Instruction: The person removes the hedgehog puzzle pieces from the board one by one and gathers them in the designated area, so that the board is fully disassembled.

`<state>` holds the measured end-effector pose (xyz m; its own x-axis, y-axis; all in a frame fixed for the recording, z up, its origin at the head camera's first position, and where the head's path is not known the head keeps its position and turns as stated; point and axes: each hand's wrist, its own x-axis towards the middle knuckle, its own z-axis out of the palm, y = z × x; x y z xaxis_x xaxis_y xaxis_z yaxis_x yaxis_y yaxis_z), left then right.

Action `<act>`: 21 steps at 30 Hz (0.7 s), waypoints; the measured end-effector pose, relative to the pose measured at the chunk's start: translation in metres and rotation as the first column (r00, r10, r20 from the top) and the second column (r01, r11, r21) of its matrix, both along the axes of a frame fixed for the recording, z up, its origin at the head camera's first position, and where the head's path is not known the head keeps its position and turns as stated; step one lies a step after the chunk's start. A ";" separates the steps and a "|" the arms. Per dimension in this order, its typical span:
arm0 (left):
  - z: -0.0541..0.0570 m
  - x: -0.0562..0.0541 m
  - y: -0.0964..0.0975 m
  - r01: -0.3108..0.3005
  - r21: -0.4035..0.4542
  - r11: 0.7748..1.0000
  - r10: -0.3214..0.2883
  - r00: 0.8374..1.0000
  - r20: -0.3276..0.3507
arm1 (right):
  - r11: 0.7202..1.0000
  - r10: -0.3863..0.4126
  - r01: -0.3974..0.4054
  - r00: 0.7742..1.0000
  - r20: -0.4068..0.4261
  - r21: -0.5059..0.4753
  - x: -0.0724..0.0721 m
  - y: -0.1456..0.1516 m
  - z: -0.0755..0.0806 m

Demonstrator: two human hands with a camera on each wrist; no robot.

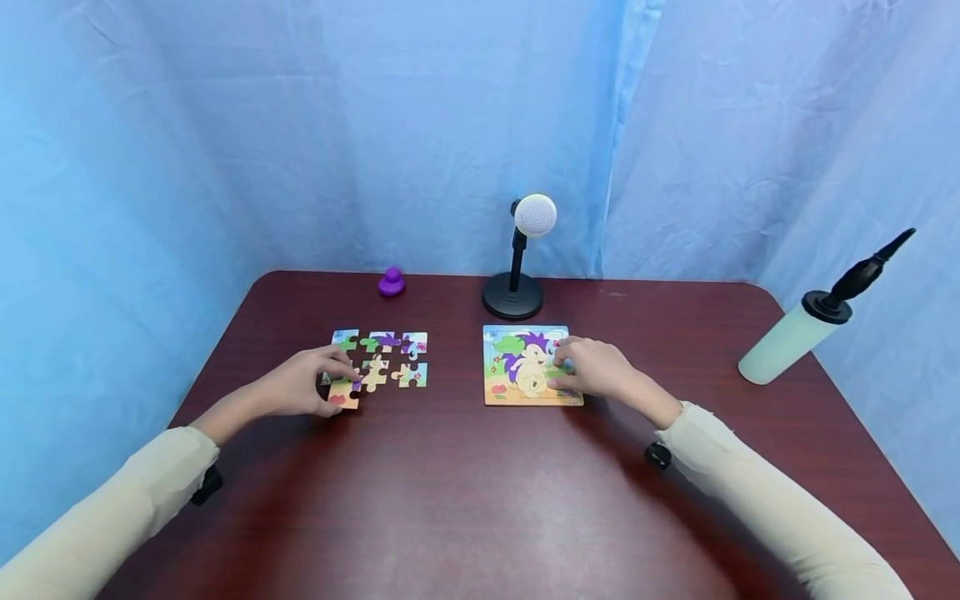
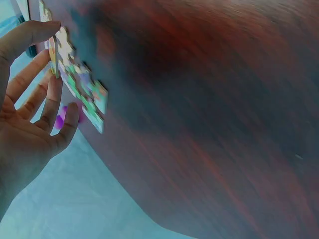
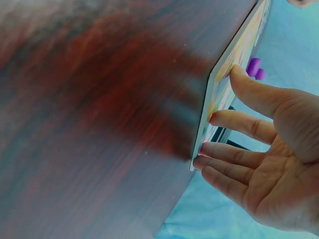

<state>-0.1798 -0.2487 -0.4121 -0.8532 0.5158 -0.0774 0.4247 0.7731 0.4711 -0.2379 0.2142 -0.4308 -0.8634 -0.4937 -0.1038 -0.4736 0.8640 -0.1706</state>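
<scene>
My left hand (image 1: 306, 385) pinches a corner puzzle piece (image 1: 345, 397) with a red patch, thumb at its near edge and fingers at the far side. In the left wrist view the held puzzle piece (image 2: 53, 57) shows nearly edge-on. Several loose jigsaw pieces (image 1: 374, 372) lie in rows beside that hand, partly hidden by its fingers. My right hand (image 1: 596, 367) rests its spread fingertips on the right part of a square puzzle board (image 1: 517, 392), printed with a purple hedgehog. The board's edge and right fingertips (image 3: 212, 118) show close together in the right wrist view.
A white-headed microphone (image 1: 536, 216) on a black round stand (image 1: 513, 297) is behind the board. A purple knob-like toy (image 1: 392, 282) sits at the table's back edge. At right stands a tilted pale-green hand pump (image 1: 793, 340) with a black nozzle. Blue curtains (image 1: 450, 133) surround the dark-red table (image 1: 450, 492).
</scene>
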 end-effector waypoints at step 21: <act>-0.007 0.013 -0.020 -0.042 -0.045 0.998 0.049 0.987 0.151 | 0.997 0.043 -0.048 0.996 -0.083 -0.058 0.003 0.011 -0.010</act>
